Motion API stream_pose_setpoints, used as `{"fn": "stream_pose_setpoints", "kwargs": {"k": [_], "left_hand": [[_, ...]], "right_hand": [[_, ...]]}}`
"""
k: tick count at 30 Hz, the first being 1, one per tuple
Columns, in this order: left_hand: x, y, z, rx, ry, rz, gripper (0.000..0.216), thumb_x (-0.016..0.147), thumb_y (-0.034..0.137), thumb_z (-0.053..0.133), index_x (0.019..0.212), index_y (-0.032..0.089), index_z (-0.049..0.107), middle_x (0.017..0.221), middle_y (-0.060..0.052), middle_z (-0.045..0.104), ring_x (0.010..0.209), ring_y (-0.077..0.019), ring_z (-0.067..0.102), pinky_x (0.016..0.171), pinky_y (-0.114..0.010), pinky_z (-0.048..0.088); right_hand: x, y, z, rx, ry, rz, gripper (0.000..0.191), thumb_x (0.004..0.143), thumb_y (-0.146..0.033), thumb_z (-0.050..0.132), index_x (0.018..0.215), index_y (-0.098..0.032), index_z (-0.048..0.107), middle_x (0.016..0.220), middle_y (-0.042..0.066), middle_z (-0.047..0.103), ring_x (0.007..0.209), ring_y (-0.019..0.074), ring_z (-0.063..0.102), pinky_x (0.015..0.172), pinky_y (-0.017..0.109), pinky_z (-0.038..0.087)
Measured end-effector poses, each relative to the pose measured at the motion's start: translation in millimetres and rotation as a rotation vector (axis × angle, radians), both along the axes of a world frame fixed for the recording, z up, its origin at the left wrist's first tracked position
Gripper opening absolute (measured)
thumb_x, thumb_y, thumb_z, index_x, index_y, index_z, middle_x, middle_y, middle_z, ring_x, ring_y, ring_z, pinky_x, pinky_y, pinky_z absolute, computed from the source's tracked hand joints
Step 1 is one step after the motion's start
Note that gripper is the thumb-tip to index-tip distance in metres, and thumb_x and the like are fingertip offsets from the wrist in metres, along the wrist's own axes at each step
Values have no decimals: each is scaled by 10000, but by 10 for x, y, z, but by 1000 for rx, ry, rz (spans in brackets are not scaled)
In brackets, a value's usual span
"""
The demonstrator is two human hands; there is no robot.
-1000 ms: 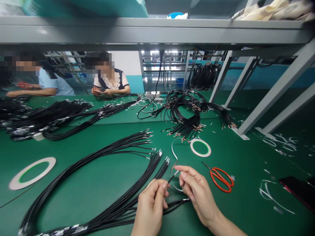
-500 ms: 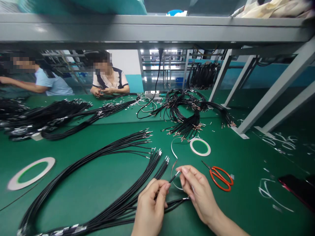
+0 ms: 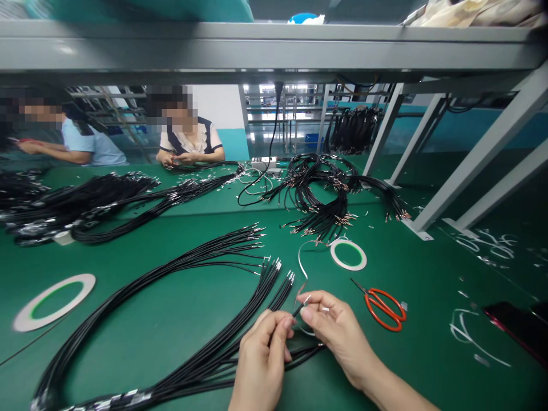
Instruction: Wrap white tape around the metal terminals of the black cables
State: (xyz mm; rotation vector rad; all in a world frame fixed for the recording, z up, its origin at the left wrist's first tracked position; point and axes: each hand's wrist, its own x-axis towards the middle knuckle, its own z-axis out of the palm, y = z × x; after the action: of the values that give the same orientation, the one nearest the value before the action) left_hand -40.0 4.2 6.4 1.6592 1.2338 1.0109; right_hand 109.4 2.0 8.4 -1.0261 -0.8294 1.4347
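Note:
My left hand (image 3: 263, 357) pinches a thin black cable (image 3: 297, 311) close to its pale-tipped end. At that end, the thumb and fingers of my right hand (image 3: 338, 337) close on the cable from the other side. A narrow white tape strip (image 3: 301, 260) curls from a tape roll (image 3: 334, 255) down behind my right fingers; whether they also grip it is hidden. Under my hands runs a large bundle of black cables (image 3: 214, 348), bent in a wide loop with silvery ends. Orange-handled scissors (image 3: 381, 308) lie right of my right hand.
Another tape roll (image 3: 25, 317) lies at left. Coiled cables (image 3: 321, 200) and a cable heap (image 3: 81, 200) lie farther back. Grey shelf legs (image 3: 462, 165) stand at right, near a dark phone-like object (image 3: 514, 328) and white scraps (image 3: 462, 331). Two people sit across the table.
My right thumb and fingers have moved left and closed in on the cable end. My left hand has hardly moved. The far-left person's arms have drawn lower.

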Motion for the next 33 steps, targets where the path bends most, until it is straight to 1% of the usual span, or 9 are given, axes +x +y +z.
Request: {"fn": "stream_pose_setpoints", "kwargs": {"k": [4,13,15,17,20,22,28,31,33], "left_hand": [[8,-7,-28,-61,-38,-4,268,916,369,459,870,175,637,705,4,550,459,-94,508,472,-201,420],[10,-2,-42,-148,-56,-32,287,922,384,453,830,167,617,652,24,541,426,-70,471,431,-182,390],[11,-5,-35,-112,-29,-43,257,918,357,470,824,170,620,662,16,561,464,-83,512,471,-191,428],[16,-8,-43,-78,-41,-41,179,898,323,517,918,179,622,735,-9,618,582,-118,598,575,-217,494],[21,-7,-80,-49,-109,-20,236,872,284,559,1091,195,570,885,-48,675,772,-168,662,726,-274,538],[19,-2,-105,-30,-130,-10,237,875,272,551,1101,201,558,903,-51,687,802,-176,670,756,-289,541],[22,12,-85,-63,-170,30,228,897,286,517,1112,209,515,815,-16,683,784,-170,685,733,-274,540],[34,4,-65,-67,-178,34,220,897,290,521,1103,213,505,789,-1,677,772,-164,687,716,-262,535],[37,-9,-66,-73,-182,22,214,896,288,525,1096,215,501,805,-4,682,787,-166,686,717,-263,533]], "right_hand": [[-19,9,-6,-8,-31,-79,274,767,-431,706,809,-161,679,524,-78,394,432,46,217,412,204,150],[-57,10,-23,-22,-35,-106,255,680,-377,790,734,-159,671,566,-47,511,479,65,373,455,197,300],[-56,15,-34,-28,-42,-111,257,681,-378,789,722,-158,663,561,-49,511,483,66,379,463,197,314],[-62,18,-41,-34,-43,-113,263,683,-385,785,719,-159,655,570,-47,519,484,69,385,466,200,325],[-81,18,-36,-27,-31,-107,276,682,-398,779,728,-162,645,614,-33,554,498,81,421,480,212,350],[-80,15,-29,-1,-34,-88,276,695,-400,768,750,-164,637,641,-21,574,533,100,468,516,226,379],[50,14,-17,23,-98,-79,159,887,-340,556,968,-207,589,659,-52,503,551,98,415,555,217,357],[66,2,15,39,-102,-55,167,909,-315,520,1002,-198,596,671,-49,472,579,101,390,585,219,352],[25,-12,45,39,-95,-40,196,893,-355,553,983,-190,609,647,-54,440,551,96,348,537,213,320]]}}
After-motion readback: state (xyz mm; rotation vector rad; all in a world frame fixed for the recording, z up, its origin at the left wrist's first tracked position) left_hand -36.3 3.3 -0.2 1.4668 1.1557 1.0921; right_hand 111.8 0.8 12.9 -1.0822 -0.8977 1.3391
